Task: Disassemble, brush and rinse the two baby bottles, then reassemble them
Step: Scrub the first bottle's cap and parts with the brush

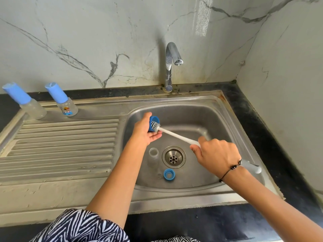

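My left hand (pixel 146 131) holds a blue bottle cap (pixel 152 121) on its side over the sink basin. My right hand (pixel 215 156) grips the white handle of a bottle brush (pixel 176 135), whose bristle head sits inside the cap's mouth. On the basin floor lie a clear bottle body (pixel 153 155) left of the drain and a blue screw ring (pixel 168 174) below it. A small clear teat (pixel 159 175) seems to lie beside the ring. Two assembled bottles with blue caps (pixel 26 102) (pixel 62 100) stand at the back of the drainboard.
A chrome tap (pixel 172 63) rises behind the steel sink (pixel 218 116); no water runs. The round drain (pixel 173 159) is in the basin's middle. A ribbed drainboard (pixel 66 142) spans the left. Black counter and marble walls close the right side and back.
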The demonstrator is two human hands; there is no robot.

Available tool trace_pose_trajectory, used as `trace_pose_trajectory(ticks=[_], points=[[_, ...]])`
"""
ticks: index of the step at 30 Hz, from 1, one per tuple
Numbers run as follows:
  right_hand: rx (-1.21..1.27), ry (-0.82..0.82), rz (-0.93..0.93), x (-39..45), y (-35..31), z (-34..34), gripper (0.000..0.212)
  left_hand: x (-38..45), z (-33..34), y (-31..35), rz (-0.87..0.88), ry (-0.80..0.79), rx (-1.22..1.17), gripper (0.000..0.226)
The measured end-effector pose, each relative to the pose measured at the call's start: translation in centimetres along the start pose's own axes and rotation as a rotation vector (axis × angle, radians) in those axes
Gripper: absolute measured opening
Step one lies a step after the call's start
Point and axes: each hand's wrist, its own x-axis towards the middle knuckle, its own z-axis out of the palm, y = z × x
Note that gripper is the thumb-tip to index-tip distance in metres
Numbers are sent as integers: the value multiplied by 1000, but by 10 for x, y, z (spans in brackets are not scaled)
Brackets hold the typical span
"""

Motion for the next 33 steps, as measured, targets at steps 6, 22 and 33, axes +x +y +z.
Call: trace_pose_trajectory(ticks=[6,22,33], points=[[-86,49,-46,14,19,-1,44,12,-6,-8,-136,22,16,42],[436,-56,499,58,95,55,24,14,15,-29,-293,-290,-265,44],[415,161,659,65,142,84,21,17,35,-38,-352,-283,-241,45]])
